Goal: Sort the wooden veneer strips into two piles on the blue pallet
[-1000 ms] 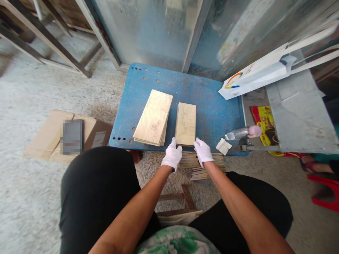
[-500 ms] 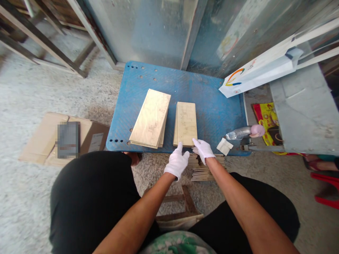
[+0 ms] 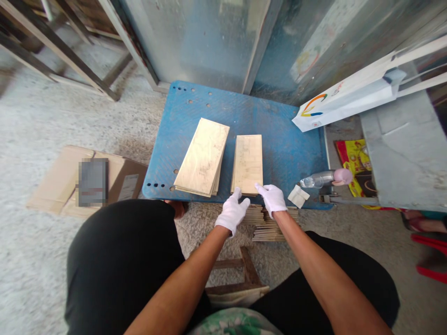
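Two stacks of thin, pale wooden boards lie on a blue plastic table (image 3: 279,139). The left stack (image 3: 202,156) is skewed, its boards fanned slightly; the right stack (image 3: 248,160) is narrower. My left hand (image 3: 232,213), in a white glove, is at the near edge of the right stack, index finger touching its corner and thumb held apart. At that stack's near right corner, my gloved right hand (image 3: 273,197) has its thumb on the top board, with the other fingers curled at the edge, partly hidden. More boards (image 3: 268,230) are stacked below the table edge.
On the table's right lie a crumpled white paper (image 3: 298,196) and a clear bottle with a pink cap (image 3: 324,178). A white paper bag (image 3: 349,95) leans at the back right. To the left, a dark pixelated object rests on a cardboard box (image 3: 66,181). Glass panels (image 3: 202,46) stand behind.
The view has shifted slightly, so the table and stacks appear a little further right. Both hands stay at the near edge of the right stack, with hardly any movement.
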Available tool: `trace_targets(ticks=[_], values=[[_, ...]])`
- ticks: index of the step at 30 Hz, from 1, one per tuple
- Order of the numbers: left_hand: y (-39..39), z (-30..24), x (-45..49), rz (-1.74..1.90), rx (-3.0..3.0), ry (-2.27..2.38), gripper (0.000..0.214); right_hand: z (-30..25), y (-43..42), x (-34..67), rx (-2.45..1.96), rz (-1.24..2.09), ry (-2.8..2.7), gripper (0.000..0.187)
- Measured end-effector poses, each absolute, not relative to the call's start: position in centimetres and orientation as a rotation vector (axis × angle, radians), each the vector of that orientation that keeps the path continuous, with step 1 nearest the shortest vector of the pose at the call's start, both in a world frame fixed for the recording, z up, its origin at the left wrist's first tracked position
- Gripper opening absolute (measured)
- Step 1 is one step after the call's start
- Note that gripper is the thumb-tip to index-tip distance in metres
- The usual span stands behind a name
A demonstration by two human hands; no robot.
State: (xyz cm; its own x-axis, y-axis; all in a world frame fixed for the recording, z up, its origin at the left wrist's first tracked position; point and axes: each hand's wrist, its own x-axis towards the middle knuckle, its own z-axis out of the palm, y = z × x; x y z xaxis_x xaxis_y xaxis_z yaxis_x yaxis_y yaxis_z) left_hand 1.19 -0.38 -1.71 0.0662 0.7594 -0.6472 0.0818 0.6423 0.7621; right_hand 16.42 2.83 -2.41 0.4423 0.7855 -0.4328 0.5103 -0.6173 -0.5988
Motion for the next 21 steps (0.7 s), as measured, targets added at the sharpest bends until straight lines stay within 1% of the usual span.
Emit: trace_targets(ticks=[2,5,8,10,13,14,18,21], values=[[0.0,-1.3,0.9,0.596,0.722,1.474,0.06,-1.3,3.2,16.0,-2.234,1.086,-0.957,0.038],[0.8,-0.6,0.1,0.548,0.727,1.606,0.053,0.4,3.7,15.2,-2.015,1.331,-0.691,0.032],[1.4,0.1,-0.8,0.522,0.774,1.719,0.053,1.7,4.0,14.5,-1.883,1.453,-0.651,0.032],[1.5,0.7,-1.1,0.558,0.775,1.716,0.049,2.3,3.9,14.3,-1.853,1.466,-0.673,0.032],[1.3,1.9,-1.6,0.666,0.722,1.622,0.035,3.3,3.2,14.3,-1.825,1.431,-0.61,0.032],[1.2,2.4,-1.7,0.691,0.706,1.586,0.034,3.7,2.8,14.4,-1.816,1.415,-0.573,0.033],[0.9,4.3,-2.0,0.703,0.711,1.494,0.042,6.3,0.2,15.3,-1.79,1.371,-0.462,0.041],[0.8,4.9,-1.8,0.735,0.651,1.42,0.043,8.6,-3.0,16.2,-1.825,1.315,-0.477,0.041]])
